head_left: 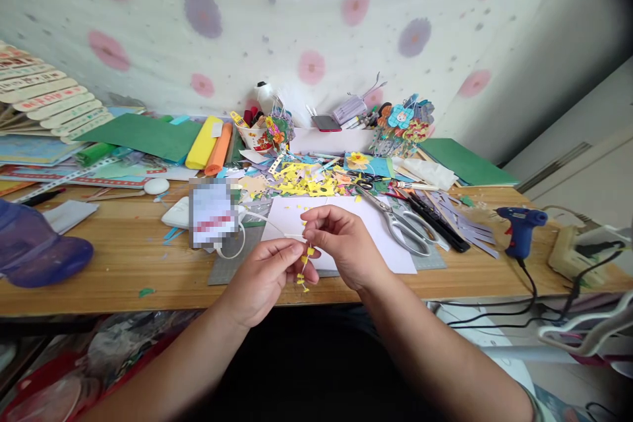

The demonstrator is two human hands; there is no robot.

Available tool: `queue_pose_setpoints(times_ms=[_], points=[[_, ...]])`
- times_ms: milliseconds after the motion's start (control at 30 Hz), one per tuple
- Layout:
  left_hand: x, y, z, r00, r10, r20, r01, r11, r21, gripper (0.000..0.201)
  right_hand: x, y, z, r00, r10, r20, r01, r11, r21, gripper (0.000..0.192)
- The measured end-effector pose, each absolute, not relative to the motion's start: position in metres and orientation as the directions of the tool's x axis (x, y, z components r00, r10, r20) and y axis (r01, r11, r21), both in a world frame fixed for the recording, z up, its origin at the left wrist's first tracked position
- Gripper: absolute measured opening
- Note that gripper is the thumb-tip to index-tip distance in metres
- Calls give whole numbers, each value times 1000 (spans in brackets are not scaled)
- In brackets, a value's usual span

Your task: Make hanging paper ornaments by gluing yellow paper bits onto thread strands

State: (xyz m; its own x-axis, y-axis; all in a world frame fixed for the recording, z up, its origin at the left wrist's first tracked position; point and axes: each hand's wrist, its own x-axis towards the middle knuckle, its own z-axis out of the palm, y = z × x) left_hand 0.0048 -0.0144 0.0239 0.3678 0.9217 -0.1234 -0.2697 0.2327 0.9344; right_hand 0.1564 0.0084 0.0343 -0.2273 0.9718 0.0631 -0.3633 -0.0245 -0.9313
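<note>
Between my hands hangs a thin white string with small yellow pieces (301, 277) fixed along it. My left hand (267, 271) pinches it between thumb and forefinger, the lower end dangling past the fingers. My right hand (343, 242) closes on its upper part, thumb and forefinger together just above the left fingertips. Both hands are held over the front edge of a white paper sheet (390, 257), which lies on a grey cutting mat (225, 269). A white cord (264, 219) runs from the left toward my fingers.
Silver scissors (408, 227) lie right of the paper, beside black-handled tools (438, 221). A blue glue gun (521, 231) stands at the right with its cable trailing. Yellow paper scraps (306, 178) heap behind the sheet. A white device (175, 213) sits left, a purple object (44, 244) farther left.
</note>
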Motion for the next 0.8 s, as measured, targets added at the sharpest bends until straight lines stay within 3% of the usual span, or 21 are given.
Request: queue_pose_setpoints(times_ms=[300, 500, 667, 800], points=[[3, -14, 24, 301, 951, -71, -254, 152, 955, 14, 154, 6, 29, -206, 977, 50, -409, -39, -912, 23], [-18, -6, 33, 111, 990, -91, -366, 126, 922, 12, 184, 17, 23, -39, 995, 93, -244, 81, -966, 23], [-9, -5, 31, 86, 985, -148, -484, 171, 858, 17, 176, 9, 14, -228, 968, 107, -144, 75, -987, 27], [5, -7, 27, 13, 993, -121, -591, 105, 800, 17, 145, -5, -1, -319, 941, 116, -220, 45, -975, 33]])
